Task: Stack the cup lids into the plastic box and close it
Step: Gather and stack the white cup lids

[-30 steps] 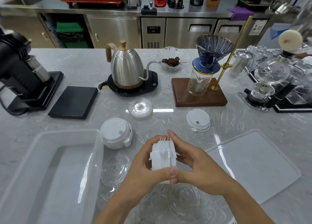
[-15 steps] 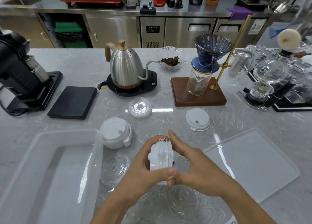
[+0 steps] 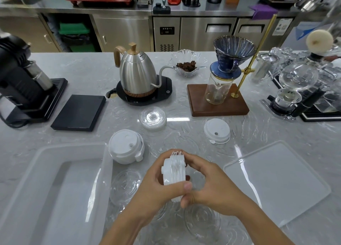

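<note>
Grey marble tabletop (image 3: 184, 134) w/ the clear plastic box (image 3: 103, 170) sitting open on the left, its flat lid (image 3: 276, 185) lying on the right. Kettle (image 3: 137, 76) further back. Btwn box & lid, both hands hold a stack of white cup lids (image 3: 174, 169) on edge above the tabletop: left hand (image 3: 156, 187) grip curled round it, right hand (image 3: 212, 183) same. Another white stack (image 3: 125, 148) just beside the box, single white lid (image 3: 217, 130) near the wooden stand.
</note>
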`<state>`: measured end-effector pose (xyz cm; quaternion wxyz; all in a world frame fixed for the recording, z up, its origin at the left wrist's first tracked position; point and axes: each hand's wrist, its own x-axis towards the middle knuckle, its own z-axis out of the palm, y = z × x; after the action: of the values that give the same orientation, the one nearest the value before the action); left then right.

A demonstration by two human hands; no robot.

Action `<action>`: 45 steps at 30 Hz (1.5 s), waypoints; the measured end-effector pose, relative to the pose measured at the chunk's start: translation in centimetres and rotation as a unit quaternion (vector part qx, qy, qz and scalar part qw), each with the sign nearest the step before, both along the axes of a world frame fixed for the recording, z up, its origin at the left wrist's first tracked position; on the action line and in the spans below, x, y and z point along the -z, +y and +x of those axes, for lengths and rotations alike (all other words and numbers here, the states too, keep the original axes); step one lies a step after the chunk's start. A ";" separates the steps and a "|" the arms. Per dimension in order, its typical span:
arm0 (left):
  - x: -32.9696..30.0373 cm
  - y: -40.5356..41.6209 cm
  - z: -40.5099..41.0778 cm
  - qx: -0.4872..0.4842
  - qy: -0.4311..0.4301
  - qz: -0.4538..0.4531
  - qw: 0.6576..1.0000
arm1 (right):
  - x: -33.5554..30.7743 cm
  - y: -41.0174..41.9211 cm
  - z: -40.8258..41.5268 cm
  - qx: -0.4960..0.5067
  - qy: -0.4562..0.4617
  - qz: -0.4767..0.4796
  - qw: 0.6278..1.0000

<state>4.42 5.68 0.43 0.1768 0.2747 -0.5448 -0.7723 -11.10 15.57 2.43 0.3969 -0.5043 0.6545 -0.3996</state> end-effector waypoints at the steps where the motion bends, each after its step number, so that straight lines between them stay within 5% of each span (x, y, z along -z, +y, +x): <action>1: 0.0 -0.1 -0.1 -0.002 0.000 -0.001 1.000 | 0.1 -0.1 0.0 0.006 -0.002 0.001 1.000; 7: 0.4 0.2 -0.5 -0.031 -0.001 0.036 0.999 | 0.8 -0.3 -0.9 -0.010 -0.035 0.031 0.999; 10: 0.7 0.5 -0.5 -0.041 -0.007 0.062 0.997 | 1.0 -0.4 -3.6 0.074 -0.026 0.018 0.997; 16: 0.7 0.4 -0.4 -0.041 -0.003 0.068 0.997 | 3.8 -1.4 -10.1 0.305 0.142 0.038 0.941; 20: 0.6 0.7 -0.4 -0.038 0.006 0.076 0.996 | 5.8 -3.2 -12.2 0.331 0.260 0.117 0.900; 27: 0.7 0.8 -0.3 -0.043 0.010 0.070 0.997 | 7.8 -5.6 -13.0 0.364 0.295 0.200 0.861; 32: 0.7 0.5 -0.1 -0.050 0.010 0.059 0.997 | 7.0 -5.3 -12.5 0.380 0.229 0.123 0.888; 37: 0.5 0.3 -0.1 -0.059 0.011 0.045 0.997 | 3.7 -2.7 -10.1 0.277 0.105 0.033 0.955; 45: 0.5 0.5 -0.2 -0.050 0.001 -0.014 0.999 | -1.6 1.1 -5.3 0.018 0.166 0.069 0.984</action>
<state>4.25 6.14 -0.04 0.2199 0.2986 -0.5407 -0.7551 -16.38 16.67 4.01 0.3088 -0.5232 0.7464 -0.2715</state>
